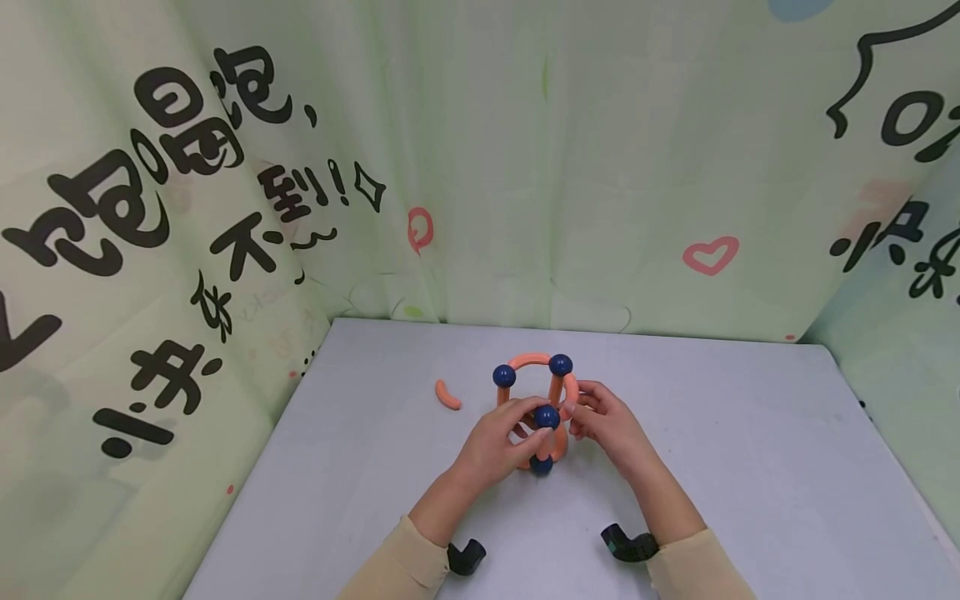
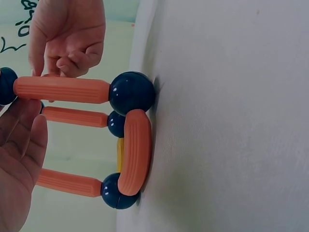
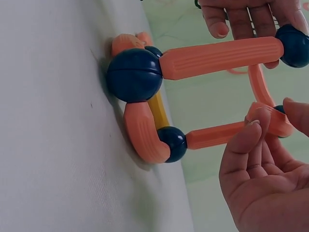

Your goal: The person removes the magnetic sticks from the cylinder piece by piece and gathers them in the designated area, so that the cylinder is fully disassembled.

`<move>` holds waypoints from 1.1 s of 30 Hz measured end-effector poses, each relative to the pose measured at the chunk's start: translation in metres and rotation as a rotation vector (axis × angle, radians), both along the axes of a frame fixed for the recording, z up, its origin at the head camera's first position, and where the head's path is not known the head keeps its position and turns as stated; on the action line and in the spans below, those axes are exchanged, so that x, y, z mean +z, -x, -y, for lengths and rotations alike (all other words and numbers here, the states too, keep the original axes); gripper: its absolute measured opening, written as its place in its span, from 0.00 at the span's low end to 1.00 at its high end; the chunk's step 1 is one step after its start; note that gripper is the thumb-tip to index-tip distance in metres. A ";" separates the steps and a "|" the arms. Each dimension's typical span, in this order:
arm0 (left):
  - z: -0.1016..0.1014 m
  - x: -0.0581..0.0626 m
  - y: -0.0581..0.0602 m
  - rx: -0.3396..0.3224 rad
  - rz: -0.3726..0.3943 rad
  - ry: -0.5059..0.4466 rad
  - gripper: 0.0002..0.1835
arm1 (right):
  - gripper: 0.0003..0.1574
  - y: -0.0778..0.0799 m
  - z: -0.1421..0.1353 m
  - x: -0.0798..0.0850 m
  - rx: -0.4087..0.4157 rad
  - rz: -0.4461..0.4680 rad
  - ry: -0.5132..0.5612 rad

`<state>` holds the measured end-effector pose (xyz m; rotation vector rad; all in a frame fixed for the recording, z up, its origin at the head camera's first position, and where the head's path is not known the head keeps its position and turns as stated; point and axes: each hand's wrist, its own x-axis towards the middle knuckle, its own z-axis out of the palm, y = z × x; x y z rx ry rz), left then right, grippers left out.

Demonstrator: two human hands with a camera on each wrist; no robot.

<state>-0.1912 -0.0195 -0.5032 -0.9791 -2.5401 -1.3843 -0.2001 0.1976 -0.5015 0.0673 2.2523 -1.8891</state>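
Note:
A frame of orange magnetic rods (image 3: 217, 58) and dark blue balls (image 3: 134, 75) stands upright on the table. My left hand (image 1: 495, 442) grips the blue ball (image 1: 547, 417) at the top of its near upright, thumb on the near side and fingers behind. On the right, my right hand (image 1: 611, 425) pinches a curved orange rod (image 1: 571, 392) between thumb and fingertips, its far end close to the back right top ball (image 1: 560, 365). Another curved rod (image 1: 529, 359) bridges the two back top balls. Low between the bottom balls, a yellow rod (image 3: 158, 110) shows in the right wrist view, partly hidden.
One loose curved orange rod (image 1: 447, 395) lies on the white table (image 1: 360, 467), left of the frame. A printed curtain (image 1: 570, 167) rises behind the table's back edge and along both sides. Black wrist devices (image 1: 628, 544) sit at both sleeve cuffs.

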 end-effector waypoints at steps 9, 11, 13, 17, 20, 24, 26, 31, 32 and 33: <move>0.001 -0.001 0.000 0.006 0.016 -0.002 0.23 | 0.35 0.001 -0.003 0.002 -0.002 -0.017 -0.029; 0.001 -0.001 0.001 0.003 0.011 -0.001 0.23 | 0.36 0.001 -0.004 0.003 -0.002 -0.021 -0.044; 0.000 -0.002 0.001 -0.001 0.009 0.000 0.23 | 0.35 0.001 -0.005 0.004 -0.006 -0.028 -0.056; 0.000 -0.004 0.002 -0.003 0.024 0.003 0.24 | 0.33 0.001 -0.005 0.007 -0.034 -0.049 -0.091; 0.000 -0.006 0.002 -0.008 0.031 -0.007 0.25 | 0.32 0.000 -0.006 0.010 -0.064 -0.069 -0.126; -0.001 -0.007 0.002 -0.008 0.053 -0.027 0.25 | 0.32 -0.002 -0.006 0.015 -0.092 -0.116 -0.167; -0.001 -0.007 0.001 -0.004 0.078 -0.036 0.26 | 0.32 -0.004 -0.006 0.019 -0.098 -0.143 -0.198; 0.000 -0.008 0.002 -0.004 0.122 -0.027 0.24 | 0.26 -0.014 -0.005 0.031 -0.048 -0.258 -0.260; 0.000 -0.009 0.002 -0.006 0.124 -0.025 0.23 | 0.24 -0.016 -0.005 0.033 -0.020 -0.293 -0.266; 0.000 -0.010 0.003 -0.008 0.121 -0.023 0.22 | 0.22 -0.019 -0.004 0.036 0.015 -0.331 -0.269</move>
